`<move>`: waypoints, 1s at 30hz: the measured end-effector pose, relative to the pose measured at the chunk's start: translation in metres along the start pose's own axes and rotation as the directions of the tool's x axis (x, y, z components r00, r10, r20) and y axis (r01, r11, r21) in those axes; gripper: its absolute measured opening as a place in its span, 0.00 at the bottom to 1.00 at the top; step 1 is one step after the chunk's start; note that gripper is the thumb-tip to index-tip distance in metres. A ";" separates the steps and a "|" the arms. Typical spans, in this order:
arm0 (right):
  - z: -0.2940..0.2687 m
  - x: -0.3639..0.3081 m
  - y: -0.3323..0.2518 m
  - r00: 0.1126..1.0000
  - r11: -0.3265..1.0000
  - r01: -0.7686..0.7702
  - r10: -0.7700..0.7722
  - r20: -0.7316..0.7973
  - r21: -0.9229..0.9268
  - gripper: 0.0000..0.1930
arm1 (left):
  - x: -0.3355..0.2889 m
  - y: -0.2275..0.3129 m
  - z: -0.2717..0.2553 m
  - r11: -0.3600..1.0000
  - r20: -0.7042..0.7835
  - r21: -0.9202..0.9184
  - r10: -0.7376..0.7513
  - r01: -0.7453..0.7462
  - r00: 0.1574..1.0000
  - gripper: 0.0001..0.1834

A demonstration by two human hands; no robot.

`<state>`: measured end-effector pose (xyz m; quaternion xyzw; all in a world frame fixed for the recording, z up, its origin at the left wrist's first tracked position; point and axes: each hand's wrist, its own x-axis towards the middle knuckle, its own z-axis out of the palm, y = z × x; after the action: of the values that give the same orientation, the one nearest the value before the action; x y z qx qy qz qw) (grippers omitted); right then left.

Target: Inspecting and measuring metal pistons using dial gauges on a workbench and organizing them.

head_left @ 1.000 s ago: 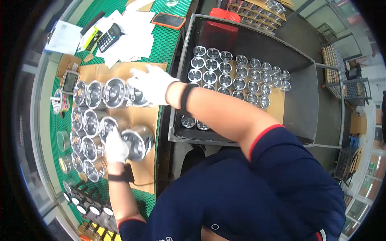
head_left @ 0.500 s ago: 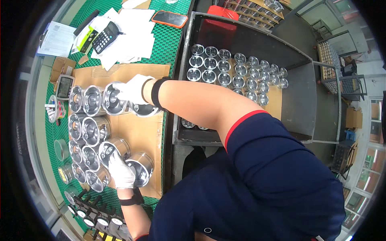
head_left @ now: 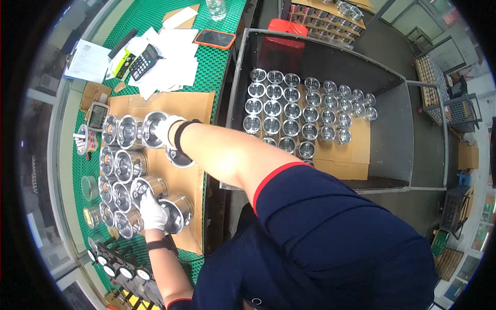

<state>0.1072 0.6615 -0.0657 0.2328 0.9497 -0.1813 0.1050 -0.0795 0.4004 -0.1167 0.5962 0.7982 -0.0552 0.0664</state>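
Note:
Several shiny metal pistons [head_left: 130, 166] stand grouped on a cardboard sheet, hollow ends facing up. My right hand [head_left: 166, 129], in a white glove, reaches across to a piston [head_left: 153, 129] in the far row; its fingers are at the rim and mostly hidden. Partly under my right forearm is another piston [head_left: 181, 156]. My left hand [head_left: 154, 212], also gloved, has its fingers in the open end of a piston [head_left: 149, 190] at the near side. Right beside that hand, a piston [head_left: 178, 213] leans slightly.
A dark metal bin [head_left: 320, 184] at right holds rows of pistons on cardboard. The green mat [head_left: 219, 59] bears papers, a calculator [head_left: 143, 62], a phone [head_left: 215, 39] and a glass [head_left: 216, 9]. Dial gauges [head_left: 126, 272] stand at the near left.
The view has shifted a little. My right hand has moved slightly left and nearer over the far-row piston. My left hand stays at the same piston.

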 end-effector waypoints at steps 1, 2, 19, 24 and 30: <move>0.002 -0.008 -0.003 0.999 0.999 -0.025 0.024 0.026 0.025 0.21 | -0.001 -0.003 0.001 1.000 0.017 0.002 0.004 -0.004 1.000 0.43; 0.005 -0.018 -0.005 0.997 0.997 -0.052 0.050 0.054 0.051 0.21 | -0.001 -0.008 0.007 0.998 -0.044 0.025 0.051 -0.050 0.998 0.42; 0.120 -0.646 0.140 0.433 0.421 -0.850 0.901 -0.035 0.318 0.17 | -0.040 0.117 -0.066 0.977 -0.034 0.154 -0.146 0.149 0.989 0.41; 0.219 -0.782 0.222 0.222 0.203 -0.965 0.969 0.110 0.166 0.11 | -0.067 0.255 -0.090 0.996 -0.151 0.070 -0.049 0.060 0.987 0.43; 0.344 -0.840 0.290 0.172 0.058 -0.949 0.920 0.353 0.311 0.26 | -0.049 0.517 -0.057 0.906 0.091 -0.254 0.372 -0.340 0.924 0.34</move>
<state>1.0166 0.4262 -0.2266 0.7994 0.4935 -0.3001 0.1653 0.4276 0.5096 -0.0569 0.7147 0.6702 0.0114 0.1998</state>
